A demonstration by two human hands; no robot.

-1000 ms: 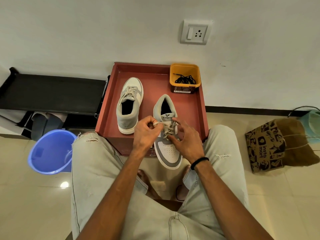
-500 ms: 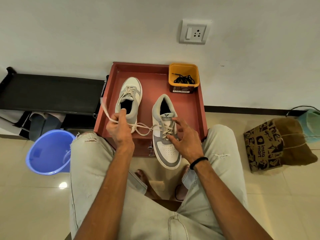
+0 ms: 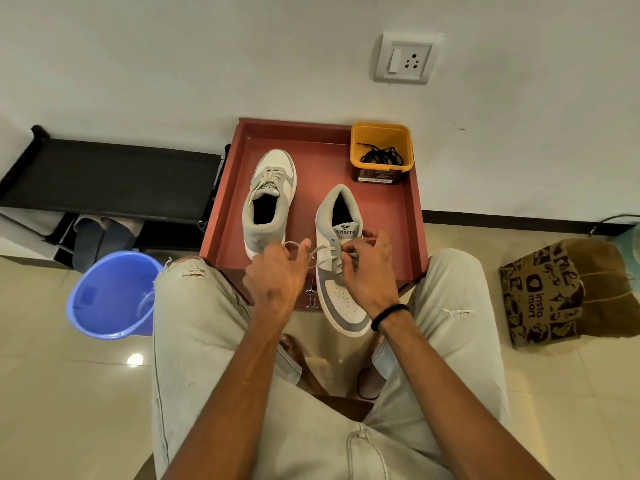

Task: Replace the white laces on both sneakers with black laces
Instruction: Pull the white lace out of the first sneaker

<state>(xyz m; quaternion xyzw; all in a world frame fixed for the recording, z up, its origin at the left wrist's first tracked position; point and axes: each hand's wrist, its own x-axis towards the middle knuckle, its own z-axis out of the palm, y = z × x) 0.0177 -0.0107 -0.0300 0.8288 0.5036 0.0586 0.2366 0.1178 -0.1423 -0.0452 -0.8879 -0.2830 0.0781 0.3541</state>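
Observation:
Two grey-and-white sneakers lie on a red tray (image 3: 408,216). The right sneaker (image 3: 341,299) has its toe over the tray's near edge, its white lace (image 3: 320,251) partly pulled loose. My left hand (image 3: 275,275) pinches a loop of that lace just left of the shoe. My right hand (image 3: 369,268) rests on the shoe's eyelets and pinches the lace there. The left sneaker (image 3: 268,199) is still laced in white, toe toward the wall. Black laces (image 3: 381,155) lie in a yellow tub (image 3: 382,133) at the tray's far right corner.
A blue bucket (image 3: 110,296) stands on the floor at my left knee. A black shoe rack (image 3: 110,178) runs along the wall at left. A brown paper bag (image 3: 557,289) sits on the floor at right. My knees flank the tray's near edge.
My left hand, which had drawn the lace out far to the left, has come back to the right sneaker and holds the lace close to the eyelets. The right hand stayed on the shoe.

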